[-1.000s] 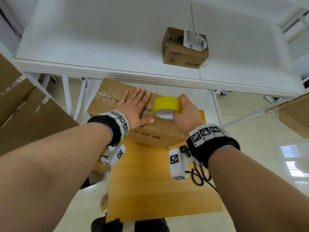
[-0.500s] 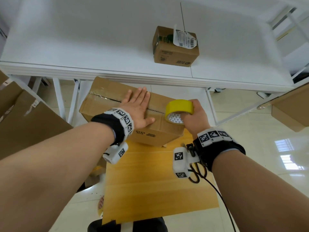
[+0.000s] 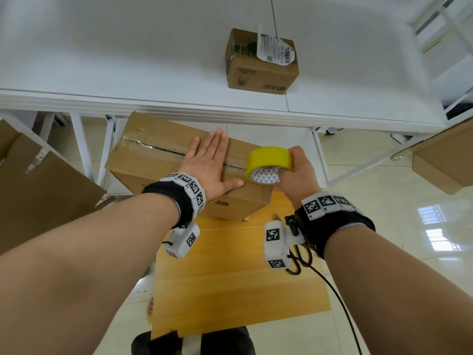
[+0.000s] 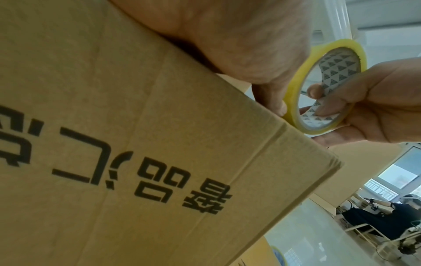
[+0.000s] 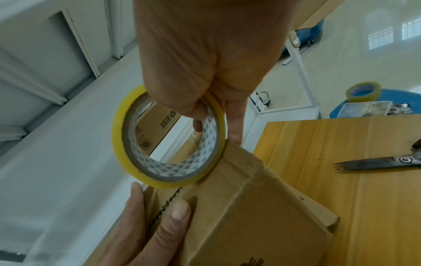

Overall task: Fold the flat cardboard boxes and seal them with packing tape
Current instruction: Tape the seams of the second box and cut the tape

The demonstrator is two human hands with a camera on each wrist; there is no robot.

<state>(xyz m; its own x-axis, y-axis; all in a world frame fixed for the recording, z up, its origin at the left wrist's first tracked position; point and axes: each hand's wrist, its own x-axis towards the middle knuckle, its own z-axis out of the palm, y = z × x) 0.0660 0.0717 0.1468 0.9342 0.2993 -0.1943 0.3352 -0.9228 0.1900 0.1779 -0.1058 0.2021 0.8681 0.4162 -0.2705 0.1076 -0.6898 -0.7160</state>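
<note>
A folded brown cardboard box (image 3: 153, 160) (image 4: 136, 162) (image 5: 250, 216) rests on a yellow wooden board (image 3: 230, 278), its top flaps closed along a centre seam. My left hand (image 3: 212, 162) lies flat on the box top with straight fingers, pressing the flaps down. My right hand (image 3: 294, 170) (image 4: 355, 108) (image 5: 205, 75) grips a yellow roll of packing tape (image 3: 268, 163) (image 4: 330, 86) (image 5: 168, 138) at the box's right end, fingers hooked through its core. Clear tape shines on the seam's left part.
A small labelled carton (image 3: 261, 62) sits on the white table (image 3: 128, 60) beyond the box. Scissors (image 5: 378, 162) lie on the board to the right. A second tape roll (image 5: 362, 93) rests farther right. Flat cardboard (image 3: 38, 188) leans at the left, another box (image 3: 445, 160) at the right.
My right hand has drawn the tape roll rightward to the box's right end. The left hand stays flat on the box top. The view has shifted slightly.
</note>
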